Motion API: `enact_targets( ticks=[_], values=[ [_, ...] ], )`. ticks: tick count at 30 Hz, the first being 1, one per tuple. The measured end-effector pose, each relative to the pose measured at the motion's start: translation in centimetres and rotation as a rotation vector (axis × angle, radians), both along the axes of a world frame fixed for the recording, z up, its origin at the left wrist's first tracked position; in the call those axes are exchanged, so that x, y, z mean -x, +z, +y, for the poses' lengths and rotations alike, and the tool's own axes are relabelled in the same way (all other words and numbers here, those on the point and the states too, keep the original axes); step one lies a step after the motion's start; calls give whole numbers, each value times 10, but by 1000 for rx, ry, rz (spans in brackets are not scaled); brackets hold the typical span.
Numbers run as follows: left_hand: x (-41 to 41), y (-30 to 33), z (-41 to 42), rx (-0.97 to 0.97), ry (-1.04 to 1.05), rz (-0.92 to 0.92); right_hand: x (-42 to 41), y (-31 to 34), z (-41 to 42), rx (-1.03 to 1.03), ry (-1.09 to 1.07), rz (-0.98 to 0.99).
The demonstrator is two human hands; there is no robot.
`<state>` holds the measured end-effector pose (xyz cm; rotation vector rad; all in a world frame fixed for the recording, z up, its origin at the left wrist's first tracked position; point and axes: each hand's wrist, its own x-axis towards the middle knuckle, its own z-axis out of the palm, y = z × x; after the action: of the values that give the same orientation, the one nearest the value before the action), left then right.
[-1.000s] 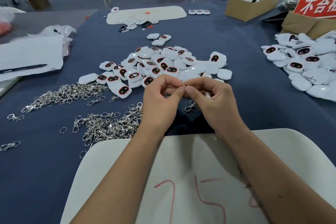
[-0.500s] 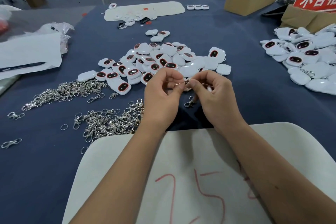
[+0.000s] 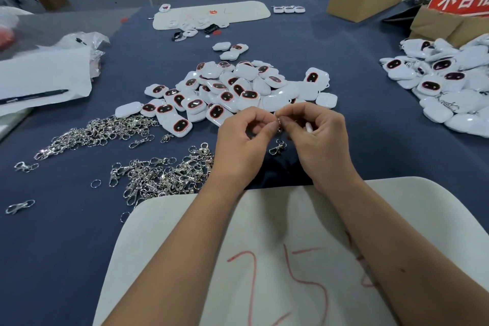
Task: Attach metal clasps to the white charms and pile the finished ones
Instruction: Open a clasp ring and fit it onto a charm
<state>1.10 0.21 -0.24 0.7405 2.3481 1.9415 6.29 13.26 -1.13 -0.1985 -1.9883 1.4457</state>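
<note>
Head view. My left hand (image 3: 242,145) and right hand (image 3: 316,140) meet fingertip to fingertip, both pinching one clasp (image 3: 279,124) raised off the cloth so its ring can be worked; its hook (image 3: 276,147) hangs below. A charm (image 3: 309,127) sits curled in my right palm, mostly hidden. Loose charms (image 3: 232,90) just beyond my knuckles, too many to count; two clasp heaps (image 3: 158,174) left of my left hand; finished pile (image 3: 449,87) far right.

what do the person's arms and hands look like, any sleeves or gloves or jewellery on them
Both forearms are bare to the frame edge: no sleeves, gloves, watch or bracelets show. The left hand and right hand are bare too, with short, unpainted nails. No rings are visible on the fingers.
</note>
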Motion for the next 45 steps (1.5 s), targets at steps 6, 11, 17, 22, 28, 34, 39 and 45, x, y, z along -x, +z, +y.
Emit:
enact_targets(
  ticks=[6,11,17,22,28,34,39,45],
  values=[
    [1,-1,0,-31,-23,-74,1,-1,1,11,1,-30],
    [1,-2,1,-80,-39,-144,0,1,-2,-51,-53,-53],
    [-1,-1,1,-96,-41,-177,-2,5,-7,-127,-100,-32],
    [-1,-1,1,-111,-48,-206,-4,7,-10,-185,-124,-15],
    [-2,-2,0,-127,-55,-242,-4,6,-12,-198,-128,-35],
    [1,-4,-2,-184,-65,-274,-2,5,-12,-187,-97,-88],
    [2,-4,-1,-266,-92,-343,0,4,-12,-179,-56,-132],
    [3,-4,-1,-246,-39,-317,2,2,-10,-124,-2,-135]
  ],
)
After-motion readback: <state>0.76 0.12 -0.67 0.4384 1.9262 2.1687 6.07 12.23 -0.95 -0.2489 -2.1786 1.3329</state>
